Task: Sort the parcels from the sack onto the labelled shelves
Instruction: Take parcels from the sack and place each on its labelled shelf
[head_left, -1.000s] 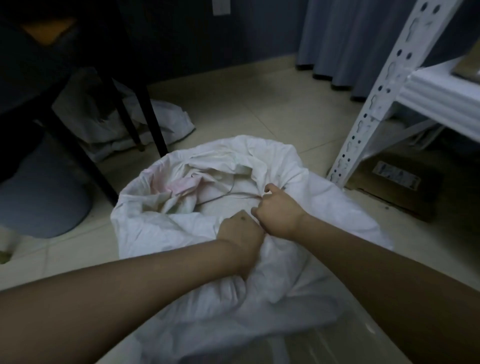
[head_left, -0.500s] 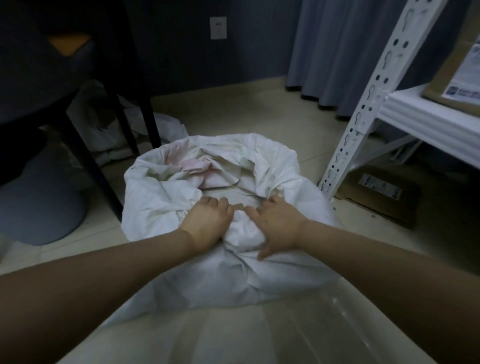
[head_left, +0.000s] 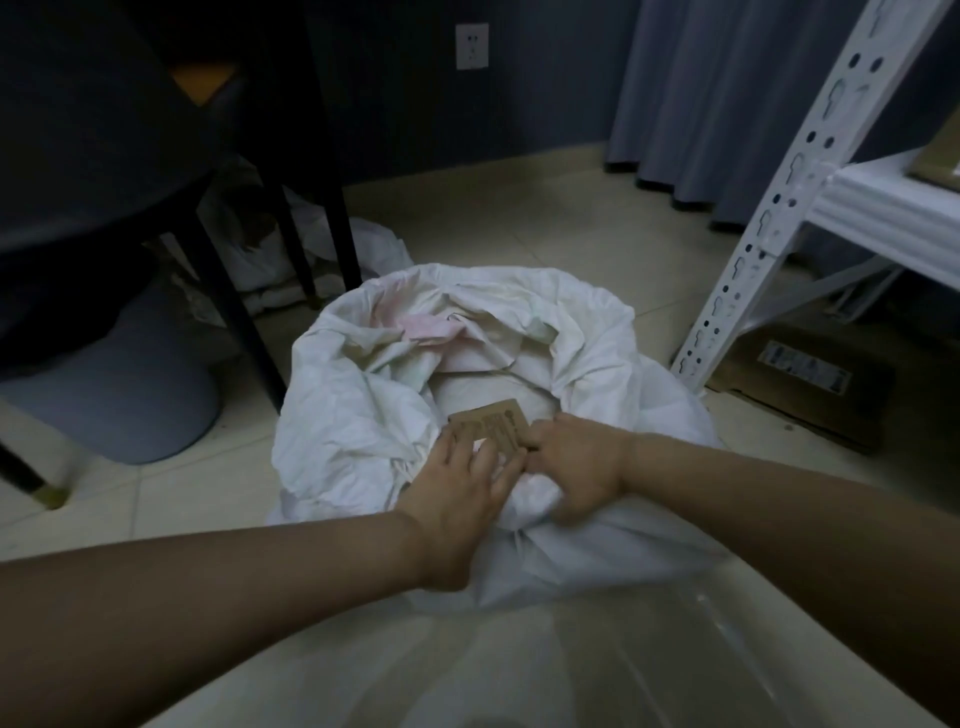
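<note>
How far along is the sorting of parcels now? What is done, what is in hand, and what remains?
Looks done: a brown box lies on the white shelf. In hand: a small brown parcel at the mouth of the sack, left hand flat on it, right hand apparently pinching its edge. Left: lift it out and shelve it; the sack looks bulky, but its contents are hidden.

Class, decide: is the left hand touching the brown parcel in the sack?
Touching. In the head view the left hand lays its fingers across the brown parcel.
</note>
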